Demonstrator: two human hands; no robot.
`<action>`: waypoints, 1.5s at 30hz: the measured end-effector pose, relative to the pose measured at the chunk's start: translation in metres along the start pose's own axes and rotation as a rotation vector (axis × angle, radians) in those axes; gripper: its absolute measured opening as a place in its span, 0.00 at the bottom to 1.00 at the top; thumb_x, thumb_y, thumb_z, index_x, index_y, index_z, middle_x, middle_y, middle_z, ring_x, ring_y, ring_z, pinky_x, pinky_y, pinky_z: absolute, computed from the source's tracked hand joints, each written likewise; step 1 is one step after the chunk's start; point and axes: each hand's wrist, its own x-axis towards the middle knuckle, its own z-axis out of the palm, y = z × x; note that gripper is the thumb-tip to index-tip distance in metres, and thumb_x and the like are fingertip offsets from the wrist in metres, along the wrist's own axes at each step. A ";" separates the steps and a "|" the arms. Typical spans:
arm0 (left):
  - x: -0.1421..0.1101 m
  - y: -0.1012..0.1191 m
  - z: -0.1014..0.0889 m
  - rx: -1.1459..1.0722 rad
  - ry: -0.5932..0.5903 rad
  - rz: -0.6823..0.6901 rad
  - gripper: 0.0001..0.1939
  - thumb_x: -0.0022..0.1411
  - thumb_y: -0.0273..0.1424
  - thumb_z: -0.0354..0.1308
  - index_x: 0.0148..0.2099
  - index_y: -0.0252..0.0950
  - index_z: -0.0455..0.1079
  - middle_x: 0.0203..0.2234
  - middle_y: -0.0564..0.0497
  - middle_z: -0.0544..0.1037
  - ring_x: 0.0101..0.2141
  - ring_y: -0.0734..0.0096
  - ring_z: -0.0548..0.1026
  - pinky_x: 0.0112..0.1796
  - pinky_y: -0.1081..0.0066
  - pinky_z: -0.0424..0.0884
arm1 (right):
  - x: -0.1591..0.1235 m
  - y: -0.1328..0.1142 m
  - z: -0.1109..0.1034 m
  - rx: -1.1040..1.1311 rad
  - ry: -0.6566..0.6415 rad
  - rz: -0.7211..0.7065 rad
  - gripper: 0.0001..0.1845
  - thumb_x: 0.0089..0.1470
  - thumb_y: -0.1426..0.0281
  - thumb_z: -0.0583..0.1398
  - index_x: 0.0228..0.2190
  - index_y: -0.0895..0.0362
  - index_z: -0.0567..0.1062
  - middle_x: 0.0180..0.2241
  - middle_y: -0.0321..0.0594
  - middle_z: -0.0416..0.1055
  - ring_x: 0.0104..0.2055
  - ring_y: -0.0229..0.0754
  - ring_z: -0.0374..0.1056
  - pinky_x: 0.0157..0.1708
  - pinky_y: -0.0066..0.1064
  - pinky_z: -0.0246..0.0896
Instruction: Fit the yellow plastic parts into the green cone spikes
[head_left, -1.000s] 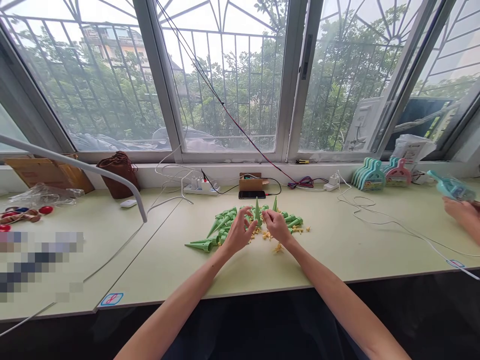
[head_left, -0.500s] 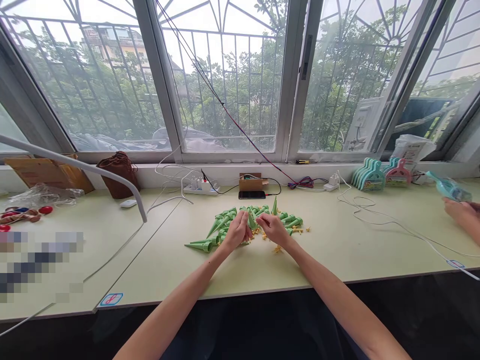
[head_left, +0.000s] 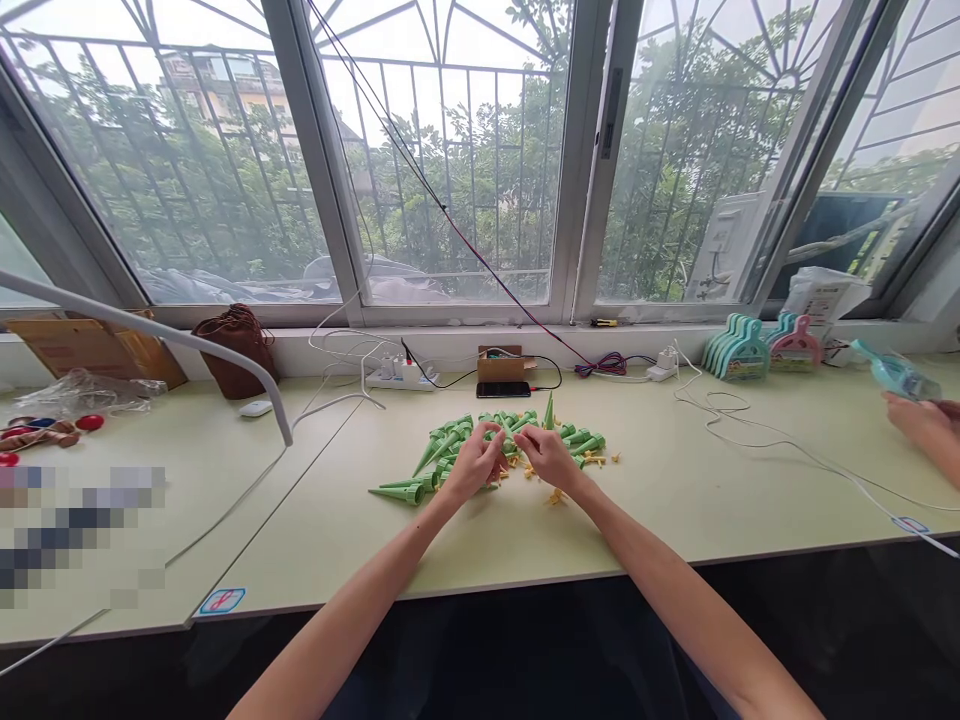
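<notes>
My left hand [head_left: 480, 462] is closed around a green plastic spike, mostly hidden by the fingers. Close to its right, my right hand [head_left: 549, 458] has its fingers pinched together; whatever they hold is too small or covered to make out. Both hands are raised just over a heap of hollow, cone-shaped green spikes [head_left: 450, 440], several of them lying on their sides. One green spike [head_left: 550, 412] stands point up behind my right hand. Small yellow plastic pieces [head_left: 556, 496] are scattered under and around the hands.
A phone [head_left: 503, 390] lies before a small cardboard box [head_left: 501, 365]. Power strip [head_left: 405, 374] and cables run along the back. Teal and pink plastic items [head_left: 739, 350] stand right. Another person's hand [head_left: 919, 420] holds a teal item at far right. A lamp arm [head_left: 255, 370] crosses left.
The green spike between my hands has tilted, and less of it shows now. My two hands stay in nearly the same place.
</notes>
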 end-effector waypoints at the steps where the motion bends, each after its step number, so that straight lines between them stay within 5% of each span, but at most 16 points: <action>1: -0.001 0.001 0.000 0.016 -0.003 0.012 0.22 0.64 0.52 0.48 0.47 0.39 0.58 0.20 0.55 0.74 0.14 0.75 0.66 0.16 0.77 0.60 | 0.000 0.000 0.000 -0.001 -0.002 0.003 0.22 0.63 0.56 0.50 0.21 0.55 0.58 0.19 0.30 0.52 0.22 0.35 0.48 0.24 0.28 0.46; 14: -0.005 0.007 0.001 0.299 0.055 0.208 0.22 0.62 0.45 0.56 0.52 0.38 0.59 0.25 0.56 0.71 0.23 0.75 0.68 0.26 0.76 0.65 | 0.002 0.002 0.000 -0.025 0.031 0.014 0.22 0.63 0.58 0.48 0.20 0.55 0.54 0.18 0.31 0.53 0.22 0.35 0.48 0.24 0.29 0.43; 45: -0.002 0.001 0.003 0.330 0.145 0.284 0.21 0.60 0.39 0.59 0.52 0.40 0.58 0.34 0.54 0.67 0.21 0.82 0.67 0.23 0.79 0.63 | 0.003 -0.001 0.002 -0.001 0.041 0.058 0.24 0.63 0.56 0.48 0.20 0.55 0.55 0.18 0.31 0.52 0.22 0.35 0.47 0.23 0.29 0.42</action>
